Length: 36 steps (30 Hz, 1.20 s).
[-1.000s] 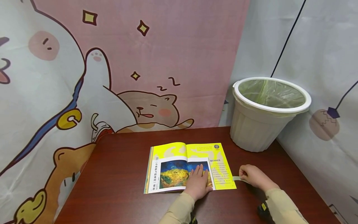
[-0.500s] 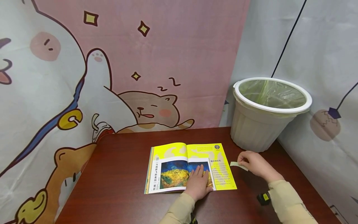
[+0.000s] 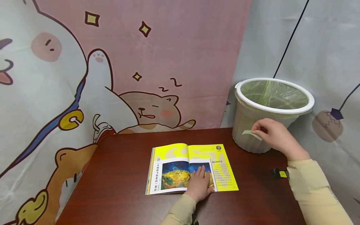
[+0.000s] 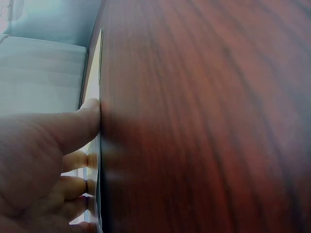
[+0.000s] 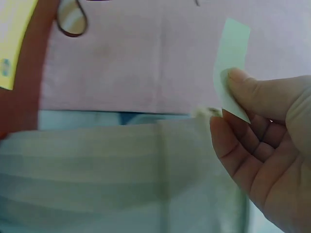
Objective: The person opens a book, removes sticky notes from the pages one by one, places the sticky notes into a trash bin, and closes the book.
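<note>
An open magazine [image 3: 225, 175] with yellow page tops and a painting printed across its spread lies on the table. Spread flat on its right page is my left hand [image 3: 198, 184]; in the left wrist view the thumb [image 4: 82, 124] and fingertips touch the paper near its edge. My right hand [image 3: 277, 136] is raised off the table, in front of the white bin [image 3: 244, 125]. Between thumb and fingers it pinches a small pale green paper strip [image 5: 232, 53], whose ends stick out on both sides of the grip.
The bin, lined with a clear greenish bag [image 3: 274, 93], stands at the table's back right corner, its rim higher than my right hand. Behind the dark red table [image 3: 118, 175] hangs a cartoon-printed cloth [image 3: 197, 62]. A black wrist strap [image 3: 279, 173] shows below the right sleeve.
My right hand has lifted from beside the magazine's lower right corner, moving up and away toward the bin with the paper strip. My left hand has stayed on the page.
</note>
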### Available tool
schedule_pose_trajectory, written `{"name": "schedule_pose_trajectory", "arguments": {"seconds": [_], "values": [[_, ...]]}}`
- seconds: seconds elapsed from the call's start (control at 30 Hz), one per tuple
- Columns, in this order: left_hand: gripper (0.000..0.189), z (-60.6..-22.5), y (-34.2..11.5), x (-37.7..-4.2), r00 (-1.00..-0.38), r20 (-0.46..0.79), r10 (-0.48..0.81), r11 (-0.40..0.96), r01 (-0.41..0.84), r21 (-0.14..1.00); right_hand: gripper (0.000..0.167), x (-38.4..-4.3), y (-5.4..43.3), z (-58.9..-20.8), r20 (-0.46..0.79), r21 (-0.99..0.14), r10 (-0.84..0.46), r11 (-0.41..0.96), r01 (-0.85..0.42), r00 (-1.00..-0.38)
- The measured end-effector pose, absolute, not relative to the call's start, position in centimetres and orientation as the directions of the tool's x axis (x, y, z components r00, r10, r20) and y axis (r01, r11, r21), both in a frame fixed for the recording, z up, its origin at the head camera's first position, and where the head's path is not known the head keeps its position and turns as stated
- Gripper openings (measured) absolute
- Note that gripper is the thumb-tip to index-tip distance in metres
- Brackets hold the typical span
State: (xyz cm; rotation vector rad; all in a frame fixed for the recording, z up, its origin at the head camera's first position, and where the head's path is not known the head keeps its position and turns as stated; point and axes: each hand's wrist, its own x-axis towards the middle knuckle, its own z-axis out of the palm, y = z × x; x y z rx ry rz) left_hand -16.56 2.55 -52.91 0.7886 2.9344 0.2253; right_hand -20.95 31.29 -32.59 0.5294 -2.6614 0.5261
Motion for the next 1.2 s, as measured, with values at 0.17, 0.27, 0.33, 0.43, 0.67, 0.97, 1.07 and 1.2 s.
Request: {"name": "schedule_pose_trajectory", "arguments": {"seconds": [0.17,0.27,0.33,0.43,0.67,0.97,1.07,1.2], "values": [[0.070,-52.7,2.5,-16.7,-0.856,-0.062,0.512,0.850,0.496,0.176,0.018,-21.4,31.7,-29.9,0.503,-0.225,-0.303,0.858,-0.462,-0.809],[0.070,-52.7,2.5,-16.7,-0.857,-0.071,0.510,0.852,0.492,0.178,0.018,-21.7,31.8,-28.9,0.510,-0.213,-0.307,0.860,-0.464,-0.803],[0.069,-52.7,2.6,-16.7,-0.861,-0.071,0.504,0.856,0.487,0.174,0.017,-21.9,31.8,-28.2,0.509,-0.211,-0.302,0.864,-0.457,-0.806],[0.069,-52.8,2.6,-16.7,-0.864,-0.071,0.498,0.861,0.483,0.161,0.016,-22.4,31.9,-27.2,0.519,-0.190,-0.308,0.868,-0.459,-0.797],[0.069,-52.9,2.5,-16.6,-0.859,-0.037,0.511,0.850,0.498,0.170,0.009,-24.0,33.0,-23.6,0.510,-0.174,-0.264,0.900,-0.399,-0.818],[0.069,-53.1,2.5,-16.7,-0.853,-0.041,0.520,0.846,0.508,0.161,0.012,-26.1,36.0,-18.1,0.454,-0.258,-0.132,0.927,-0.272,-0.881],[0.069,-52.9,2.5,-16.5,-0.854,-0.047,0.518,0.848,0.505,0.160,0.015,-26.8,36.8,-17.3,0.436,-0.260,-0.101,0.937,-0.232,-0.894],[0.068,-52.7,2.5,-16.4,-0.858,-0.049,0.512,0.851,0.499,0.165,0.018,-27.8,37.6,-17.0,0.400,-0.226,-0.093,0.954,-0.197,-0.912]]}}
